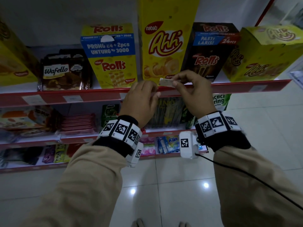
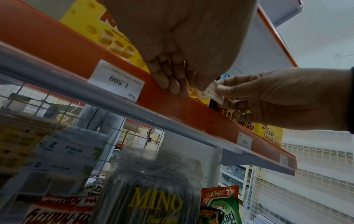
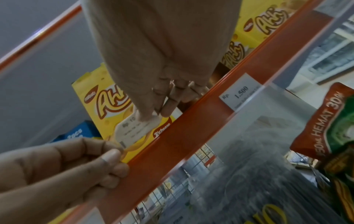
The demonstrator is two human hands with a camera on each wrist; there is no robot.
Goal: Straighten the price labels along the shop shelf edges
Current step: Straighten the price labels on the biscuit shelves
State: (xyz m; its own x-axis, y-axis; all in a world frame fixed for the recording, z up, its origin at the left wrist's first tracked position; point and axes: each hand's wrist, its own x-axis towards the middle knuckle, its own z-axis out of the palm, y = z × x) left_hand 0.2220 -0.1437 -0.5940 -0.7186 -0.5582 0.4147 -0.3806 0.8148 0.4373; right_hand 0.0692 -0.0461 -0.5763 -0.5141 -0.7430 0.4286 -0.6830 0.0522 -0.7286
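Just above centre of the head view, my right hand point(image 1: 185, 89) pinched the loose price label point(image 1: 165, 82) by its right end above the red shelf edge point(image 1: 229, 86), my left hand point(image 1: 142, 97) curled against the strip; it seemed light, thin, easily creased, best held by its ends.
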